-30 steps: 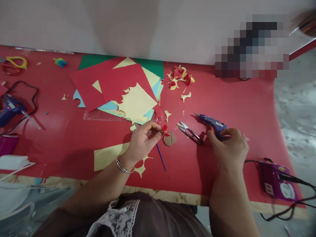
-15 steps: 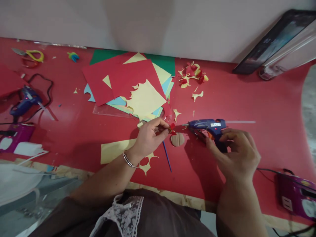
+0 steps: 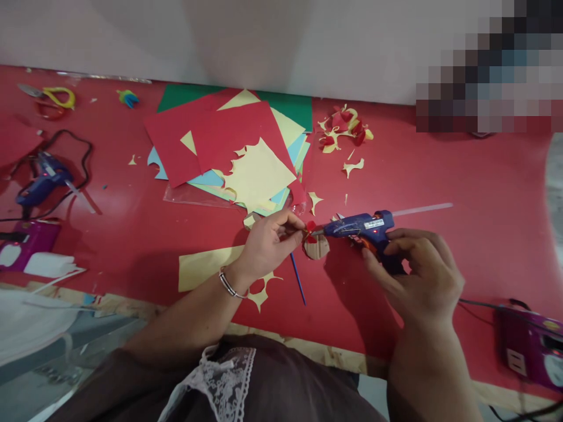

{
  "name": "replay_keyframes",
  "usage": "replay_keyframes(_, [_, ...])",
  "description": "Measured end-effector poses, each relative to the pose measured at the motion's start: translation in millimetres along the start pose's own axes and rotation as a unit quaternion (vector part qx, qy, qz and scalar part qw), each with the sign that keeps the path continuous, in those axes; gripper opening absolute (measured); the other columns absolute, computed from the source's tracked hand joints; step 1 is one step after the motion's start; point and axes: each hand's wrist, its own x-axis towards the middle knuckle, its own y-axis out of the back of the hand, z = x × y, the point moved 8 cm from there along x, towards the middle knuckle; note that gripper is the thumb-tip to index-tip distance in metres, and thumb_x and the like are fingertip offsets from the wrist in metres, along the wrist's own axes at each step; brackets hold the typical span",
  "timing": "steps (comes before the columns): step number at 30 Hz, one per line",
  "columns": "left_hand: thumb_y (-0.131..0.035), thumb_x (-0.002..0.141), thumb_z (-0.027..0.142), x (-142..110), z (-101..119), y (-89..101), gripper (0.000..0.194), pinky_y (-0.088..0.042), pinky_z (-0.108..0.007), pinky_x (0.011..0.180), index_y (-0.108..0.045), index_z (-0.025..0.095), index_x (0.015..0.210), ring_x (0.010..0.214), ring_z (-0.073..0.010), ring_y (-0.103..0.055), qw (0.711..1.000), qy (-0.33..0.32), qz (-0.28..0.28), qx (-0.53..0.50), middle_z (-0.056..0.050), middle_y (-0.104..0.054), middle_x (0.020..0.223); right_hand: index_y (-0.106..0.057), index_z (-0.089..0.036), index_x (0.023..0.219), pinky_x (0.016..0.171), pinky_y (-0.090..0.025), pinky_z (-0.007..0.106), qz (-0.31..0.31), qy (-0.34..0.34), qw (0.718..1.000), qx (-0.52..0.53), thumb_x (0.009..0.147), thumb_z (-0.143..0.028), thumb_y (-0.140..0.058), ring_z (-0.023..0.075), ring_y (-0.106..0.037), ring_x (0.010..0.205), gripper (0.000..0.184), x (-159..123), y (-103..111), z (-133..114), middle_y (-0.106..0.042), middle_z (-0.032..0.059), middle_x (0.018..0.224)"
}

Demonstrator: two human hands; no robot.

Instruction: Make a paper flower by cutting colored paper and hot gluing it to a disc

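Between thumb and fingers, my left hand (image 3: 279, 237) pinches a small red paper piece (image 3: 311, 227), its exact shape too small to make out. My right hand (image 3: 422, 269) is closed round the handle of a blue hot glue gun (image 3: 360, 225), with a clear glue stick (image 3: 424, 208) poking out of its back. The gun's nozzle points left and meets the red piece, or comes very close to it. Just below lies a round cardboard disc (image 3: 317, 249), partly covered by the red piece. A thin blue stick (image 3: 298, 279) rests beside my left hand.
Coloured paper sheets (image 3: 241, 129) are piled behind my left hand. Red and yellow scraps (image 3: 345, 129) lie at the back. On the left are scissors (image 3: 59, 98), another glue gun (image 3: 44, 176) and a purple power box (image 3: 30, 243); a second purple box (image 3: 530, 346) stands right.
The glue gun has moved left and tilted slightly, bringing its nozzle to the red paper piece. My left hand has stayed nearly in place.
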Motion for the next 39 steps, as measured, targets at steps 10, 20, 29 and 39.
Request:
replay_keyframes(10, [-0.073, 0.089, 0.022, 2.0, -7.5, -1.9, 0.005, -0.061, -0.026, 0.069, -0.071, 0.020, 0.093, 0.074, -0.0137, -0.073, 1.000, 0.003, -0.001, -0.024, -0.003, -0.077, 0.083, -0.061, -0.025, 0.084, 0.070, -0.057, 0.037, 0.015, 0.016, 1.000, -0.001, 0.089, -0.027, -0.086, 0.0228, -0.073, 0.087, 0.025, -0.5, 1.5, 3.5, -0.073, 0.0057, 0.095])
replay_keyframes(20, [-0.074, 0.088, 0.021, 1.9, -8.6, -2.2, 0.006, -0.062, -0.025, 0.068, -0.072, 0.019, 0.094, 0.073, -0.0134, -0.074, 1.000, -0.002, 0.001, -0.025, -0.004, -0.078, 0.082, -0.061, -0.025, 0.083, 0.067, -0.054, 0.036, 0.012, 0.018, 1.000, -0.002, 0.091, -0.026, -0.085, 0.0223, -0.073, 0.085, 0.025, 0.1, 2.4, 0.3, -0.073, 0.0060, 0.095])
replay_keyframes(29, [-0.073, 0.088, 0.020, 2.2, -6.4, -2.0, 0.005, -0.060, -0.024, 0.067, -0.072, 0.020, 0.093, 0.072, -0.0131, -0.074, 1.000, -0.001, -0.002, -0.012, -0.003, -0.078, 0.081, -0.060, -0.024, 0.083, 0.065, -0.054, 0.034, 0.011, 0.026, 1.000, -0.013, 0.092, -0.025, -0.084, 0.0201, -0.072, 0.083, 0.025, 0.1, 2.3, -1.4, -0.073, 0.0057, 0.094])
replay_keyframes(39, [-0.072, 0.089, 0.022, 1.8, -8.3, -1.3, 0.006, -0.061, -0.026, 0.069, -0.072, 0.020, 0.094, 0.074, -0.0142, -0.074, 1.000, 0.006, -0.003, 0.006, -0.003, -0.078, 0.082, -0.060, -0.024, 0.081, 0.065, -0.052, 0.033, 0.010, 0.025, 0.999, -0.018, 0.092, -0.025, -0.084, 0.0186, -0.069, 0.080, 0.026, 0.8, 3.1, -1.9, -0.073, 0.0049, 0.093])
